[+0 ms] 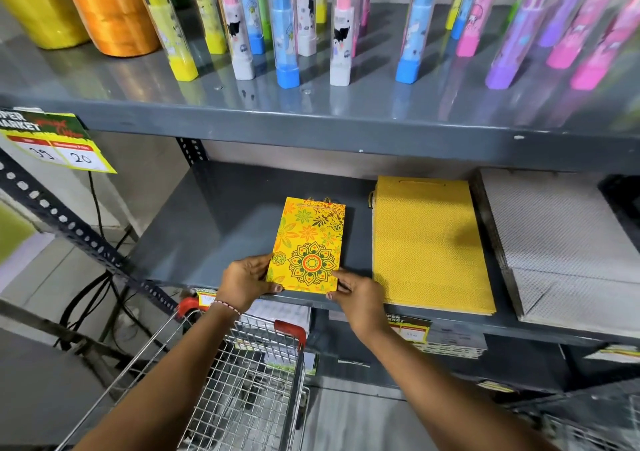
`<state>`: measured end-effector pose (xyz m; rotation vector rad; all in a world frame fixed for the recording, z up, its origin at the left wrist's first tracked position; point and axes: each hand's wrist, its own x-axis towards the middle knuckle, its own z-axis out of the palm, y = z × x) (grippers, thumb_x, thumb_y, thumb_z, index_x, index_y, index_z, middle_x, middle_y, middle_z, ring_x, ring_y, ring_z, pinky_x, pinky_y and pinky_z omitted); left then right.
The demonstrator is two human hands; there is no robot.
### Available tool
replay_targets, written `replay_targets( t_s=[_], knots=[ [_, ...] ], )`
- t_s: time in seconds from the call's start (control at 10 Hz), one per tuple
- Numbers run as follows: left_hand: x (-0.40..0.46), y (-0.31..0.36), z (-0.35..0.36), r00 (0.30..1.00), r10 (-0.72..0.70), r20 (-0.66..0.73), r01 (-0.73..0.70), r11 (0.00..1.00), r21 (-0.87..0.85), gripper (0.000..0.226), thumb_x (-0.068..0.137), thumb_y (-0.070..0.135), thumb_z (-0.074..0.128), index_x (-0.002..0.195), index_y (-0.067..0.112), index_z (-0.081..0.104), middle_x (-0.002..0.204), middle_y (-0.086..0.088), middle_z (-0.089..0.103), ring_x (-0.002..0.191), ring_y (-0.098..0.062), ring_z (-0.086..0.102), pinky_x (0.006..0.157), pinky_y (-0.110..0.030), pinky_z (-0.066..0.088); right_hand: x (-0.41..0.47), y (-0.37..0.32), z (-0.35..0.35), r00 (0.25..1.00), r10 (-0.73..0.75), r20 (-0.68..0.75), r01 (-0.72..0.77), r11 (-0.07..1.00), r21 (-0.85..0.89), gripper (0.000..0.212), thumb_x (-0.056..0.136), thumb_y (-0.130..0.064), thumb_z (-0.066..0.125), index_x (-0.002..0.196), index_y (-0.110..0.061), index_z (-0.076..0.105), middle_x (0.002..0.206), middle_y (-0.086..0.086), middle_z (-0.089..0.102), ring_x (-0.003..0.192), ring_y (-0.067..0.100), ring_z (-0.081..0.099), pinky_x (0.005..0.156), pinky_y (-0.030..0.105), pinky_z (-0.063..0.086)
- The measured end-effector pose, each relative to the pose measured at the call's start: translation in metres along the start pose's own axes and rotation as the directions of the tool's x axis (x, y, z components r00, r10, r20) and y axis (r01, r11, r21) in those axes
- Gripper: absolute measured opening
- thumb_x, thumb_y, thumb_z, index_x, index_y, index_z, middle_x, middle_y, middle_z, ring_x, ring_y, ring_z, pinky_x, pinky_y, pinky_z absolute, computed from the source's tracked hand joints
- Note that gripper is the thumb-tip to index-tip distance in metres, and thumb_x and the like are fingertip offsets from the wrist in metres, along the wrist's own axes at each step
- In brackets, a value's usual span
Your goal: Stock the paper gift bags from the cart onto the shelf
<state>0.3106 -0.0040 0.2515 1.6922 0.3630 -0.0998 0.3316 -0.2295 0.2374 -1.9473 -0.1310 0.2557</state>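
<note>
Floral gift bag (309, 247): flat on shelf (214, 229), beside yellow stack (429, 243). Left hand (247, 282), right hand (360, 295): fingers clamped on near corners. Cart (242, 381): apparently emptied, partly hidden.

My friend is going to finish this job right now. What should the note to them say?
Left hand: holding the bottom left corner of the small yellow floral-patterned paper gift bag.
Right hand: holding its bottom right corner.
The bag lies flat at the front of the grey metal middle shelf, left of the stack of plain yellow paper gift bags and the stack of silver-white paper bags.
Done: three kinds of bags are on the shelf.
Left: let go of the floral bag, then check the wire shopping cart below for more; its basket is only partly in view.
</note>
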Motion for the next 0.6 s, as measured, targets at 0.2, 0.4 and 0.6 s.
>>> replay_targets(
  t_s=[0.2,0.4,0.6],
  knots=[
    [0.001,0.000,0.000,1.000,-0.014,-0.021,0.014,1.000,0.028,0.068,0.059,-0.029,0.067,0.122,-0.010,0.054,0.126,-0.018,0.058,0.096,-0.014,0.065,0.068,-0.018,0.058,-0.008,-0.001,0.004,0.999,-0.005,-0.039,0.004,1.000,-0.031,0.051,0.073,0.001,0.074,0.122,-0.006,0.060,0.133,0.011,0.056,0.119,0.019,0.057,0.088,0.002,0.039],
    [-0.002,-0.005,-0.007,0.998,0.014,-0.059,-0.002,0.980,0.199,0.074,0.053,-0.009,0.082,0.122,-0.002,0.057,0.128,-0.017,0.060,0.115,-0.024,0.060,0.091,-0.032,0.055,-0.010,-0.007,0.001,1.000,-0.008,0.014,0.009,0.997,-0.079,0.054,0.074,-0.001,0.074,0.125,-0.007,0.058,0.130,0.013,0.059,0.118,0.022,0.058,0.101,0.028,0.046],
    [-0.037,0.022,-0.004,0.948,0.152,-0.278,-0.005,0.884,0.467,0.092,0.059,0.026,0.087,0.139,0.020,0.043,0.127,-0.017,0.061,0.116,-0.028,0.060,0.088,-0.040,0.053,-0.046,-0.027,-0.019,0.967,-0.244,-0.068,0.223,0.948,-0.229,0.047,0.085,-0.021,0.065,0.130,-0.015,0.053,0.133,0.002,0.057,0.121,0.016,0.055,0.103,0.026,0.043]
  ],
)
